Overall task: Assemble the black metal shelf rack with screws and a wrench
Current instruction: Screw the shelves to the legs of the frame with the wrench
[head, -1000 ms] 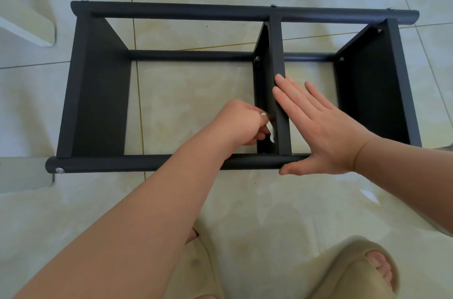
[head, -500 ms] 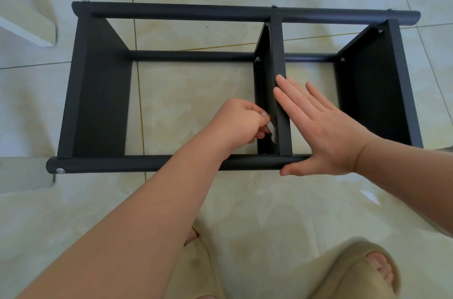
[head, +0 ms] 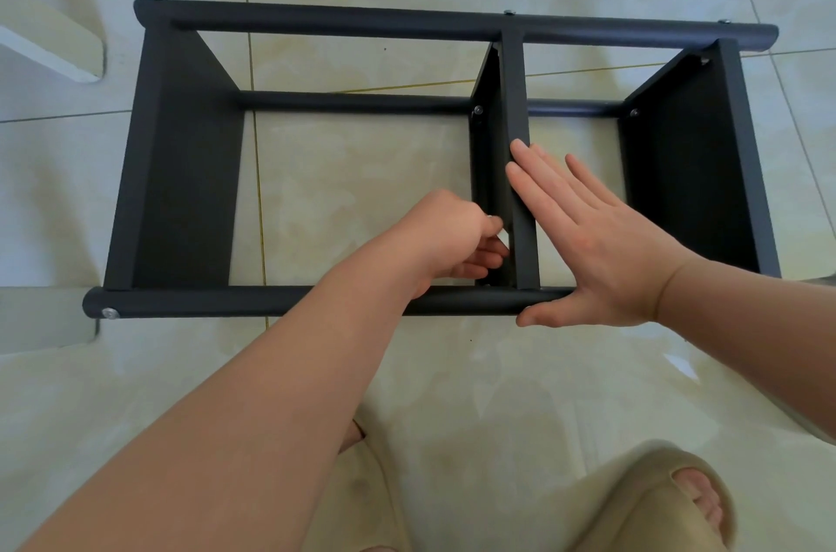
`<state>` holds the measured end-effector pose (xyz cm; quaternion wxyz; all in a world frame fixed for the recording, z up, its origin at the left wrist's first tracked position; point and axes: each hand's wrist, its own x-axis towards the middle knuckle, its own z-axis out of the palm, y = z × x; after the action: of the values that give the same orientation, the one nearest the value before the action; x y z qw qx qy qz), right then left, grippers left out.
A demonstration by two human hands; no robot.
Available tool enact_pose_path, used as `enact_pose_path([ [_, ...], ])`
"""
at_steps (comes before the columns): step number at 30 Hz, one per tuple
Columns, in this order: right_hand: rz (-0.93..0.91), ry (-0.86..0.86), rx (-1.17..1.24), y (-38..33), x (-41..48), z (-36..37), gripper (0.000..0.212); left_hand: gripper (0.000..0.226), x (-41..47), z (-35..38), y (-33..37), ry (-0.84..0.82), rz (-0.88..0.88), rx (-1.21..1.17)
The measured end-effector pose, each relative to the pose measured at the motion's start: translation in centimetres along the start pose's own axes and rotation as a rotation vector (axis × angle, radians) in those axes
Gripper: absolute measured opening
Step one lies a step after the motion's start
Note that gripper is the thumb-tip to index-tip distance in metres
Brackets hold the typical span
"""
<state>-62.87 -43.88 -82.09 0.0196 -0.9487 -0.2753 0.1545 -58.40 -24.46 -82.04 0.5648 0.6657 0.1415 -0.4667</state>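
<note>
The black metal shelf rack point(head: 181, 171) lies on its side on the tiled floor, three shelf panels joined by round tubes. My left hand point(head: 452, 239) reaches inside next to the middle panel point(head: 515, 108) near the front tube point(head: 271, 300), fingers curled round a small silver wrench point(head: 496, 223) that is mostly hidden. My right hand point(head: 583, 235) lies flat with straight fingers on the edge of the middle panel, thumb against the front tube. Silver screw heads show at several tube joints, one at the front left end point(head: 110, 313).
Beige floor tiles surround the rack. A white furniture edge point(head: 54, 54) sits at the far left. My feet in tan slippers point(head: 669, 502) are at the bottom, close to the front tube.
My left hand has turned slightly at the wrist beside the middle panel, fingers dropping lower. My right hand and the rack stay put.
</note>
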Motion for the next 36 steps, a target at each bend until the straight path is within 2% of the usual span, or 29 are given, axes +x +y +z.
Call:
enact_pose_path([
  [36,-0.001,0.001,0.020,-0.2,0.0,-0.1,0.130,0.027,-0.5,-2.3,-0.6,-0.189,0.073,0.284],
])
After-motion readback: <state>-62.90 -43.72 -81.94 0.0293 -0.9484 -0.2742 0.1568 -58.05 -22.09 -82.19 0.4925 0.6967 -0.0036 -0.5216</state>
